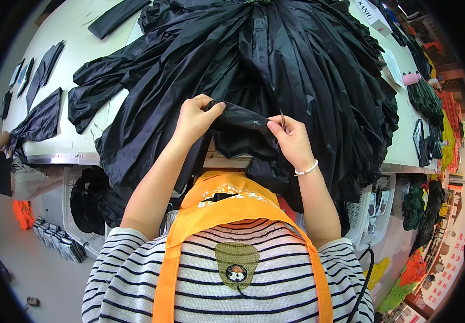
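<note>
A large heap of shiny black garments [318, 70] lies spread over the table in front of me. My left hand [196, 119] pinches one end of a folded black fabric edge [240, 114] between thumb and fingers. At its other end my right hand [291, 139], with a beaded bracelet on the wrist, is closed on the same edge. A thin pointed metal tool, like thread snips [283, 119], sticks up from the right fingers; most of it is hidden in the hand. Between my hands the edge is stretched, and loose black cloth hangs beneath it.
Folded black pieces [46, 72] lie on the white table [92, 70] at the left. A white box [373, 16] stands at the far right. Below the table are plastic crates [378, 210] on both sides. Another person [6, 167] is at the left edge.
</note>
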The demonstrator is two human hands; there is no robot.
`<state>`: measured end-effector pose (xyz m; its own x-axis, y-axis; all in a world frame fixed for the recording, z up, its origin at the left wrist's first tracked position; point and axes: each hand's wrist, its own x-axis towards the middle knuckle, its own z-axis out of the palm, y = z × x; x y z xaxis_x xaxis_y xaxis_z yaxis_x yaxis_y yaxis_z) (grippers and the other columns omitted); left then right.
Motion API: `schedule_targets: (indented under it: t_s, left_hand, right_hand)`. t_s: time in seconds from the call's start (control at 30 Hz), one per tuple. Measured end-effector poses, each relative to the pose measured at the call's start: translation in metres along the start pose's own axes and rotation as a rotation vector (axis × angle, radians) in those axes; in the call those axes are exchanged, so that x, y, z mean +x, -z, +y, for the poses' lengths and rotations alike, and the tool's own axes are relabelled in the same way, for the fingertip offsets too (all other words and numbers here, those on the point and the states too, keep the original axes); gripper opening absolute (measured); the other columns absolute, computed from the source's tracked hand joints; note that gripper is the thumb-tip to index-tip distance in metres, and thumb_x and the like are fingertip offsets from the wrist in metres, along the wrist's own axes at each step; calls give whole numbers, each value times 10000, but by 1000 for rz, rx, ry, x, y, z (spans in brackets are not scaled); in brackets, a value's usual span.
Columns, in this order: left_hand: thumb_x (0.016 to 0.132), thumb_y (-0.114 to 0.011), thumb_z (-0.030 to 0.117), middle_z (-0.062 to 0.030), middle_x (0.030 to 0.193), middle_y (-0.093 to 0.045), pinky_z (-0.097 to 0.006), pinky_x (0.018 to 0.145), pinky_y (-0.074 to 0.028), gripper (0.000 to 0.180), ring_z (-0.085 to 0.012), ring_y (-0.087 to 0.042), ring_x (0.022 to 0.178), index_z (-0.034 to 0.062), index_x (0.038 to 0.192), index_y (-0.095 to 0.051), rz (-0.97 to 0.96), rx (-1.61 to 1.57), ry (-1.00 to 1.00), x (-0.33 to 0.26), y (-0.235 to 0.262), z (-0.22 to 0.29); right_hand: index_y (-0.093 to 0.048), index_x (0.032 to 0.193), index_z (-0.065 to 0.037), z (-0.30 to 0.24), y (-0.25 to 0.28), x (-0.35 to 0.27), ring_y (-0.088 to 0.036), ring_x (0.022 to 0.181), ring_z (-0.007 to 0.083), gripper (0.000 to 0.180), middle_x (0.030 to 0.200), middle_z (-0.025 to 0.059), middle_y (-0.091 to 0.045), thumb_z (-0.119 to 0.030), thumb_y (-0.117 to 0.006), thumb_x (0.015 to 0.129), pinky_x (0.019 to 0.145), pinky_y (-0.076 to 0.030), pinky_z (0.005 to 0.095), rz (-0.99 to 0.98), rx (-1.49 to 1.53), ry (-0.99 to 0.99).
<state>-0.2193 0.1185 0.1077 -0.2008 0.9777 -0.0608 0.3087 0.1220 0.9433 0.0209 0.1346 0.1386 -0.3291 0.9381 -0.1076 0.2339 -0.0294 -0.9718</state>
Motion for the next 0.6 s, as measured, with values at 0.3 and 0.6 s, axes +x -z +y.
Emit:
schedule_targets:
  t_s: [0.3,0.6]
  left_hand:
    - [808,-692,227,-51,833,-665,-254,738,-470,349,-131,-609,764,-41,1030,-662,-672,-152,-22,24,-24,31]
    - [814,-674,171,-44,821,-693,-217,705,-463,180,-82,-613,743,2,864,-713,-567,-514,284,29,-49,40]
  right_hand:
    - [-654,911,10,-5,18,14,-477,673,19,114,742,-45,-580,-96,-618,889,594,-396,182,-46,116,-134]
    - [-670,835,-49,-20,7,6,-579,571,189,125,790,46,-599,-60,-739,732,533,-461,266,283,-398,416]
